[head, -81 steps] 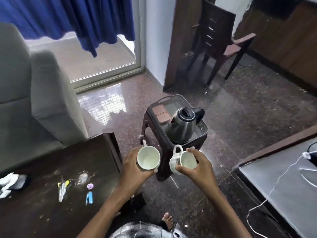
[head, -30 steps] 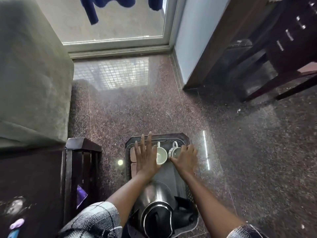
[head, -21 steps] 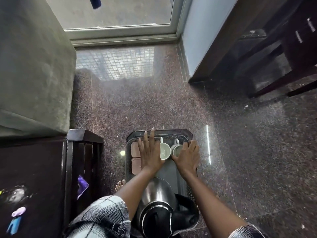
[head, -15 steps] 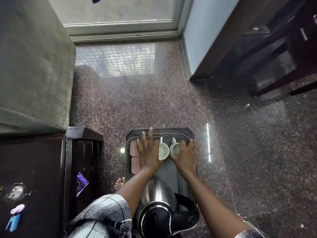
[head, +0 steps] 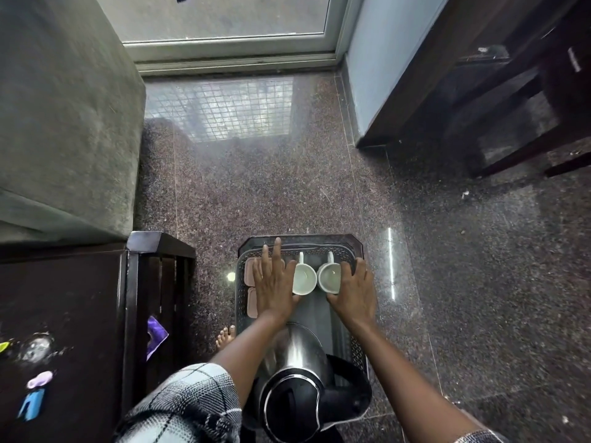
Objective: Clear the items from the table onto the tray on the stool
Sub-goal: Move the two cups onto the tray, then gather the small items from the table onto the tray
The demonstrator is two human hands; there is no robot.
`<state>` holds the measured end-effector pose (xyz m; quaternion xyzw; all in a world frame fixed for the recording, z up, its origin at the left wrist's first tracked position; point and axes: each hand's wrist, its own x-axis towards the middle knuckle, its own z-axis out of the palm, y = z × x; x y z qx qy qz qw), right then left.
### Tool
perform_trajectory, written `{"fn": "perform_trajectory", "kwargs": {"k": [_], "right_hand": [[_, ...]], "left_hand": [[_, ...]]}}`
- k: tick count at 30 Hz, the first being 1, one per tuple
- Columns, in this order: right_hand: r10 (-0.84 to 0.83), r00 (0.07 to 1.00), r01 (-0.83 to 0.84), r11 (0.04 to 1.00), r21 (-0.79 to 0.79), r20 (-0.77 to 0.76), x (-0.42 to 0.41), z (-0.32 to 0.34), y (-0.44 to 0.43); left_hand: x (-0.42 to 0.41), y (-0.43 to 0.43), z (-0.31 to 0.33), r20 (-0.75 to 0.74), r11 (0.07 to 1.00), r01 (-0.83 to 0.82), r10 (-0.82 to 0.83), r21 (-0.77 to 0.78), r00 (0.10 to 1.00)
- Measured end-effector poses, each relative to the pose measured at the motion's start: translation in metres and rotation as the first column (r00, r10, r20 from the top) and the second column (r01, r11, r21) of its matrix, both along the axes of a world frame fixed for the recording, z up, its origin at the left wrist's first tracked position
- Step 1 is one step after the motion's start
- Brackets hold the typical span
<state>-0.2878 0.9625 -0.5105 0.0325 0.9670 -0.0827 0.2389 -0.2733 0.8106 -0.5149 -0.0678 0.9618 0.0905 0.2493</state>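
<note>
Two white cups stand side by side at the far end of the dark mesh tray (head: 348,251), which sits on the stool (head: 358,241). My left hand (head: 273,282) lies flat with its fingers spread against the left cup (head: 303,278), covering part of the brown coasters (head: 249,273). Around the right cup (head: 331,276) my right hand (head: 355,292) is curled, thumb on its near side. A steel kettle (head: 294,378) with a black lid fills the near end of the tray. The dark table (head: 64,298) at left holds small blue (head: 32,407) and purple (head: 40,378) items.
A grey sofa (head: 64,123) stands behind the table. A dark wooden chair (head: 527,107) and door frame are at the far right. A glass door (head: 224,14) is straight ahead. My bare foot (head: 225,335) rests on the granite floor between table and stool.
I carried both cups from near the table to the tray and set them down at its far end. My left fingers have spread away from the left cup.
</note>
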Motion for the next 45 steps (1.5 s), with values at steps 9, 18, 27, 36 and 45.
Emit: {"fn": "perform_trajectory", "kwargs": {"k": [9,18,27,36,45], "right_hand": [[-0.043,0.997,0.046,0.998,-0.041,0.07,0.002,0.006,0.002],[-0.093,0.991,0.074,0.982,-0.176,-0.101,0.033,0.06,0.002],[0.036,0.999,-0.05,0.828,-0.559,-0.037,0.073,0.111,-0.058],[0.392,0.915,-0.364,0.708,-0.606,-0.092,0.119,0.149,-0.175],[0.418,0.908,-0.294,0.681,-0.67,0.026,0.274,0.149,-0.306]], "left_hand": [[0.003,-0.002,0.005,0.051,1.0,-0.004,0.003,0.021,0.999],[0.036,-0.055,0.057,-0.073,0.926,-0.274,0.302,0.261,0.95],[0.1,-0.085,0.114,0.019,0.685,-0.401,0.493,0.608,0.87],[0.184,-0.15,0.155,-0.022,0.531,-0.456,0.668,0.714,0.743],[0.356,-0.259,0.154,-0.045,0.425,-0.492,0.789,0.76,0.612]]}}
